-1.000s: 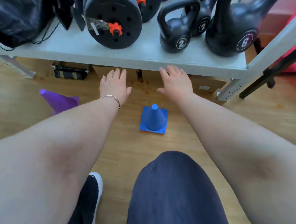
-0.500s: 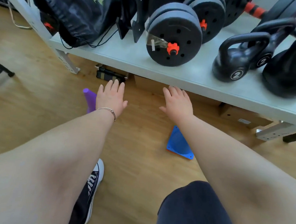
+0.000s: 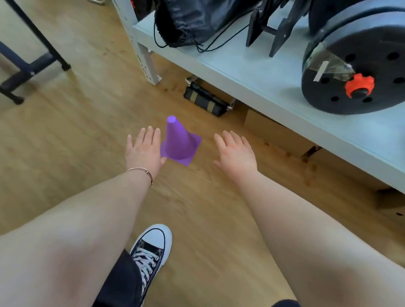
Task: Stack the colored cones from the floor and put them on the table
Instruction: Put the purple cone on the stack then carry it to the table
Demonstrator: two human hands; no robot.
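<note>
Your cone (image 3: 177, 140) is a solid purple, a shade paler at its tip, standing on a floor (image 3: 67, 124) of warm honey-brown wood grain. The shelf (image 3: 262, 76) beside you is a pale grey-blue. On it the weight plate (image 3: 370, 69) is matte black with an orange-red nut at its centre, and the bag (image 3: 194, 11) is black with black drawstrings. Under the shelf lies a black block (image 3: 206, 101) with tan bands. Your shoe (image 3: 153, 248) is black canvas with a white toe cap and white laces, and your shorts (image 3: 117, 289) are dark navy. A thin silver bracelet (image 3: 142, 172) circles the wrist of your left hand (image 3: 144, 148).
</note>
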